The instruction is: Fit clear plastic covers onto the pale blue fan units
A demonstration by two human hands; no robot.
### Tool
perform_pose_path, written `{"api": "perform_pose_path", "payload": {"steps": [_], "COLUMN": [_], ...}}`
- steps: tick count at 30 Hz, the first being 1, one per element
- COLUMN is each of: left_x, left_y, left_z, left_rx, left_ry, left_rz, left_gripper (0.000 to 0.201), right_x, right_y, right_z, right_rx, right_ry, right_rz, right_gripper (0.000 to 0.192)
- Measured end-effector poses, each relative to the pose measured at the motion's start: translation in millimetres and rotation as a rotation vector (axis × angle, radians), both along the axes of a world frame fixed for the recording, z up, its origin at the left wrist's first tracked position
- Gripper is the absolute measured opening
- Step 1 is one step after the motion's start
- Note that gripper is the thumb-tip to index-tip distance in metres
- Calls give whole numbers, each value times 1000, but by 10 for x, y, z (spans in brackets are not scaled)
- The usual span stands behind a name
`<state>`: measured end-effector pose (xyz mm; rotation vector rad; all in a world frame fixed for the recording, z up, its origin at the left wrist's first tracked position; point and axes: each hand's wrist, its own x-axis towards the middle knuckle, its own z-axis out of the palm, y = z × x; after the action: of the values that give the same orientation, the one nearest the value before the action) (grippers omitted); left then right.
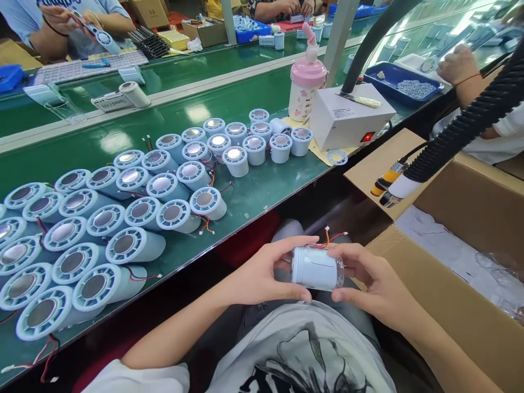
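Note:
In front of my lap, a light blue cylinder [314,267] lies sideways between my hands, with clear plastic film showing around it and past its right end. Thin red and yellow wires with white plugs stick up behind it. My left hand [282,270] is closed around its left end, thumb on the near side. At the right end, by the clear film, my right hand [364,270] grips it between thumb and fingers. Several similar blue cylinders [126,240] with round metallic centres and loose wires stand on the green bench to the left.
A white box [350,114] with a lit red switch and a pink-lidded cup [307,87] stand on the bench. A black corrugated hose [470,114] hangs over an open carton [442,284] at right. Co-workers' hands [458,65] are across and beside the bench.

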<state>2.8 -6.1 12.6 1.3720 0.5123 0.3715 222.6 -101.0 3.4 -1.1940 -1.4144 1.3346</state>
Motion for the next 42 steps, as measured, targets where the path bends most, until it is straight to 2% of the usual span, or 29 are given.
{"api": "perform_pose_path", "payload": {"steps": [8,11,14,17,20,23,26,29,34,39,42], "left_x": [-34,-31,85,412,922,1414,1699,1767,1638,1313,1039], "left_y": [-36,-30,53,240,462,631,733,788,800,724,599], "left_z": [-39,-53,-144,-328,-514,-611,-611,-547,-431,-331,-225], "left_rx": [44,-26,-167,-325,-459,-479,-449,-416,-354,-282,-117], "left_ry": [-8,-31,-110,-182,-226,-255,-249,-232,-213,-148,-89], "left_rz": [17,31,78,160,190,122,35,-22,-43,-58,-159], "left_gripper": [83,84,84,77,68,64,60,58,59,63,65], "right_x": [-21,-28,-48,-43,49,213,361,443,450,416,415], "right_y": [-23,-15,22,94,197,295,352,384,403,262,91], "right_z": [-19,-53,-197,-465,-757,-947,-997,-966,-868,-698,-526], "right_rx": [-193,-210,-136,-14,88,169,202,214,209,181,144], "right_ry": [145,173,263,365,367,352,353,358,349,320,225], "right_rz": [-4,-22,-103,-367,-658,-838,-930,-939,-866,-698,-527], "right_gripper": [43,42,42,43,42,40,42,45,47,43,43]}}
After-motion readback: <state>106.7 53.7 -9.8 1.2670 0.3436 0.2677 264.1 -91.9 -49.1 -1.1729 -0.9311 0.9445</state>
